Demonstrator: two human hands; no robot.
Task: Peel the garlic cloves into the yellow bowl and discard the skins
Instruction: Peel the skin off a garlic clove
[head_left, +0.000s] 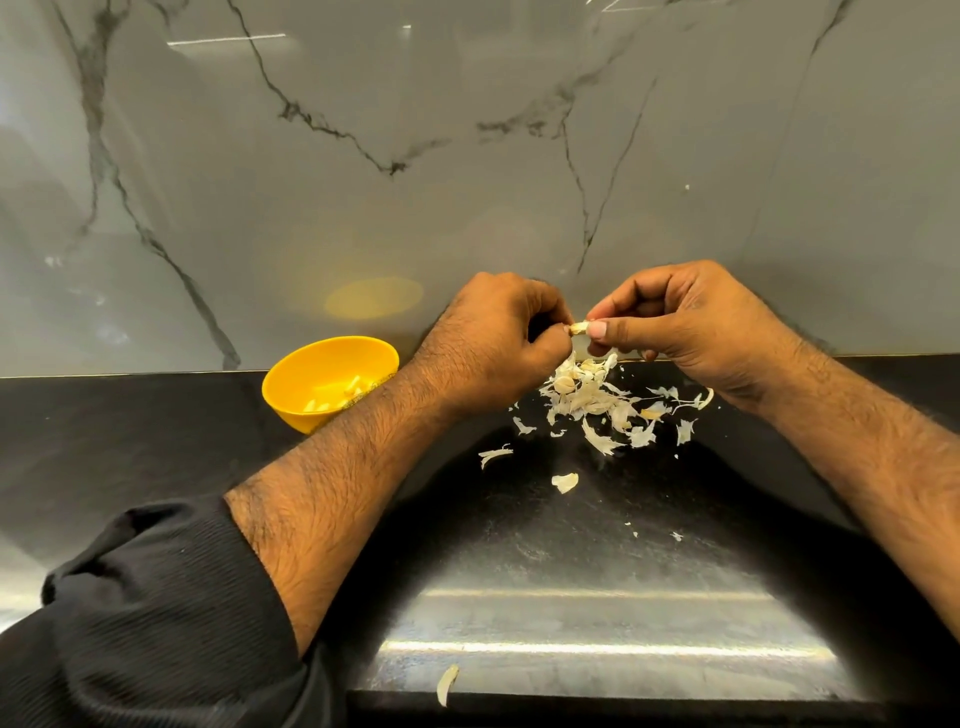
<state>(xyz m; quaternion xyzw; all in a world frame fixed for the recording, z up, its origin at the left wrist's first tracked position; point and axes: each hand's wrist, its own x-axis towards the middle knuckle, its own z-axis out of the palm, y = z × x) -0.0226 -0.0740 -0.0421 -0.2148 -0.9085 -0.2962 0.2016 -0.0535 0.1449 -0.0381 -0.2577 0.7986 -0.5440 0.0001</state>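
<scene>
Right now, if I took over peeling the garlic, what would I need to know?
Left hand and right hand both pinch one garlic clove, held above the skin pile on the black counter.
Done: a few peeled cloves lie in the yellow bowl, left of the hands.
Left: finish this clove, check the pile for more, discard the skins, including the stray skin at the counter's near edge.

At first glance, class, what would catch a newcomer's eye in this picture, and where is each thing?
First, the left hand and right hand, meeting mid-frame, both pinching one garlic clove above the black counter. Just below them lies a pale heap of garlic skins, with stray flakes scattered toward the viewer. To the left, against the marble wall, sits the yellow bowl holding a few peeled cloves.
</scene>
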